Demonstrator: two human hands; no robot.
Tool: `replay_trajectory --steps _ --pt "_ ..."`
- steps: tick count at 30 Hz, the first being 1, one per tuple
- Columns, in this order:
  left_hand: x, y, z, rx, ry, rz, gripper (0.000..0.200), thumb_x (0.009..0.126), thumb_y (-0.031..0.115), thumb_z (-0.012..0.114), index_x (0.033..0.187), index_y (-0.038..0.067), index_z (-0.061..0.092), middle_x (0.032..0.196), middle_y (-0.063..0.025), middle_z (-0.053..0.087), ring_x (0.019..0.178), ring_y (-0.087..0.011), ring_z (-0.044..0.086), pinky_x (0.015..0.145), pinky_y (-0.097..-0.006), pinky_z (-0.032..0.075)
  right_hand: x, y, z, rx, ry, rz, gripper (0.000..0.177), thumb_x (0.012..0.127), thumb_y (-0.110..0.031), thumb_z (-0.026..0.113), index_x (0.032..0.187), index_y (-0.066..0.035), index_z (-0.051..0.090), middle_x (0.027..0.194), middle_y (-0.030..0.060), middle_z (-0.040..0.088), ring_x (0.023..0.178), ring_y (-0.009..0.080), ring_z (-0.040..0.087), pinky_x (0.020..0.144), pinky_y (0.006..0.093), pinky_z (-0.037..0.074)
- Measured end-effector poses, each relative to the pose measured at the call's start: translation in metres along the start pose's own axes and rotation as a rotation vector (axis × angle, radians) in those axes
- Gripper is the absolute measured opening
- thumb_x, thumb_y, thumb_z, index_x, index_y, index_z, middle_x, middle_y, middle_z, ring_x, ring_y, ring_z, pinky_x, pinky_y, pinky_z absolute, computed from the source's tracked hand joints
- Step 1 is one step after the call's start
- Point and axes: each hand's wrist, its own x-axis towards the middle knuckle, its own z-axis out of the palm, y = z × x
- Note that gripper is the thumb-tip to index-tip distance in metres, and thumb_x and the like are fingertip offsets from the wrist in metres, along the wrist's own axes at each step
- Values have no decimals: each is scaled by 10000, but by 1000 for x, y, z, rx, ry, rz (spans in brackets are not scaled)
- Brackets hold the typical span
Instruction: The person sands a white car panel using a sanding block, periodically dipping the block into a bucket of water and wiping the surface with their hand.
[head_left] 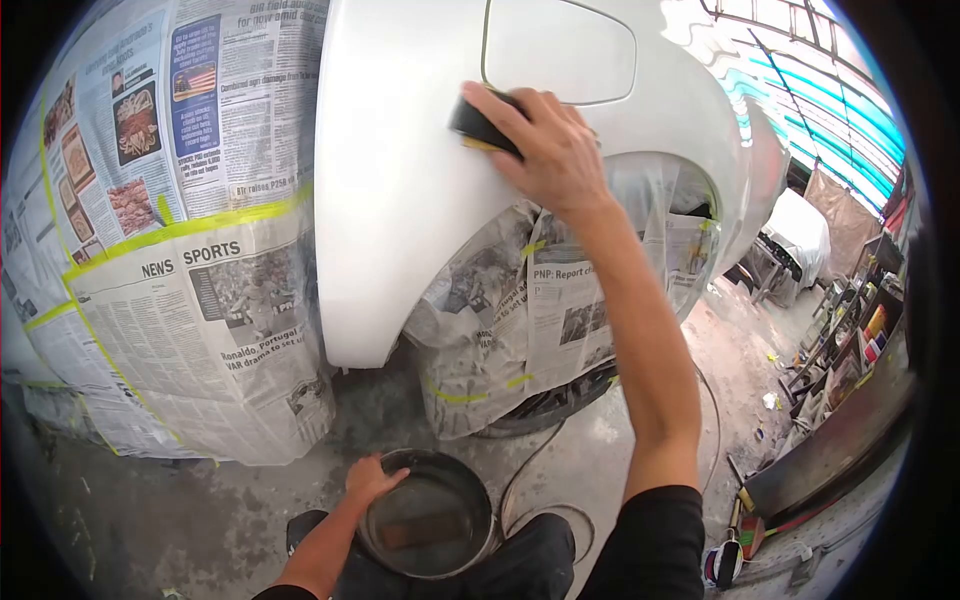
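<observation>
My right hand presses a black sanding block with a yellow underside against the white car panel, just below the fuel flap. My left hand rests on the rim of a round metal bucket on the floor. The bucket holds water, and a dark flat block lies in it. Both sleeves are black.
Newspaper held by yellow tape masks the car's side at left and the wheel in its arch. A hose curls over the concrete floor. A covered car and shelves of tools stand at right.
</observation>
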Motion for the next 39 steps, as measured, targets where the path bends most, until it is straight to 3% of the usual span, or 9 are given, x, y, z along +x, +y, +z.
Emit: replay_trajectory --steps 5,9,13,17,22,25,30,34,39 --pt "3 -2 1 -31 18 7 928 768 779 721 1222 -29 684 1083 -237 760 1043 -413 733 916 -497 581 -40 34 -9 27 11 235 747 791 -156 828 1485 -294 592 1163 93 694 1057 291 707 936 452 608" --pt "-1 0 0 -14 16 9 940 766 765 731 1230 -51 679 1071 -255 756 1037 -418 735 915 -498 582 17 -34 11 -83 -43 -29 812 792 -195 851 1528 -328 537 1153 78 659 1004 264 708 916 430 614" --pt "-1 -2 0 -54 28 18 931 769 744 744 1225 -65 679 1058 -271 752 1035 -423 734 911 -503 583 -7 21 19 -36 158 12 747 811 -199 844 1496 -290 559 1045 62 654 897 260 666 771 422 580" --pt "-2 3 -3 -39 36 13 911 778 732 745 1230 -56 679 1063 -257 756 1030 -420 737 906 -505 585 -19 -41 36 -67 212 233 694 849 -212 801 1500 -262 565 1057 99 666 886 278 669 737 431 572" --pt "3 -8 4 -43 13 24 903 783 730 739 1257 -35 669 1077 -244 756 1029 -414 738 901 -502 587 -96 -188 81 -98 118 42 477 967 -122 622 1433 -222 651 1108 200 655 858 275 642 736 398 534" --pt "2 -6 2 -29 -8 9 891 788 724 738 1269 -23 663 1093 -238 755 1040 -406 737 902 -500 587 -74 -158 65 -85 70 11 448 976 -86 624 1404 -209 670 1127 217 661 866 297 654 742 400 533" --pt "-8 -1 -7 -17 -37 -30 884 801 715 731 1288 -18 656 1130 -237 749 1067 -394 732 917 -494 583 -2 -84 42 -128 255 500 606 939 -208 738 1511 -163 544 1066 184 648 916 364 650 774 471 535" --pt "-1 -3 -1 -35 -6 2 874 805 712 731 1282 -16 658 1142 -241 745 1079 -402 728 923 -492 584 -113 -206 80 -108 73 108 372 1032 -124 575 1370 -227 690 1119 157 699 903 269 683 735 378 531" --pt "-6 -4 0 -20 -21 -10 849 824 696 726 1283 -15 655 1142 -241 743 1081 -409 724 933 -491 584 -32 -155 63 -220 90 288 424 964 -176 696 1380 -255 686 1033 123 666 839 287 659 737 439 527"
